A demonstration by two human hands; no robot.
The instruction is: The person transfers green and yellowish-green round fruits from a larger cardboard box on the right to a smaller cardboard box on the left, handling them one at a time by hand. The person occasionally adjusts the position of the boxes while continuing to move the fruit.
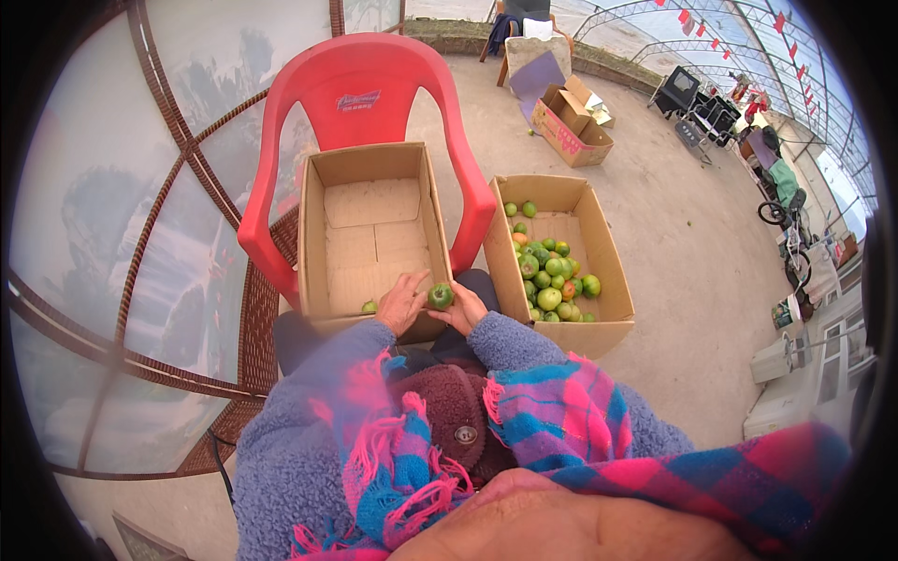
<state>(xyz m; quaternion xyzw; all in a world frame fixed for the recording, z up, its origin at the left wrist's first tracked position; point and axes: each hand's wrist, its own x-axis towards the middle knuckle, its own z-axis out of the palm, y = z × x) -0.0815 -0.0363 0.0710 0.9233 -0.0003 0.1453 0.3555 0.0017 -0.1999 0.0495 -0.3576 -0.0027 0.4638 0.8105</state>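
Observation:
A green tomato [440, 296] is held by my right hand [463, 308], above the near right corner of a cardboard box [429, 203] on the red plastic chair [372, 91]. My left hand [403, 303] is at the tomato's left, over the box's near edge; whether its fingers grip the fruit I cannot tell. One green tomato [370, 306] lies at the near end inside this box. To the right, a second cardboard box [610, 280] holds many green tomatoes [549, 299], a few turning orange.
The chair's right armrest [477, 203] stands between the two boxes. A glazed partition with brown woven trim [186, 144] rises at the left. Farther off on the concrete floor are a printed carton [572, 144] and another chair [537, 56]. Wheeled chairs [701, 105] stand at the far right.

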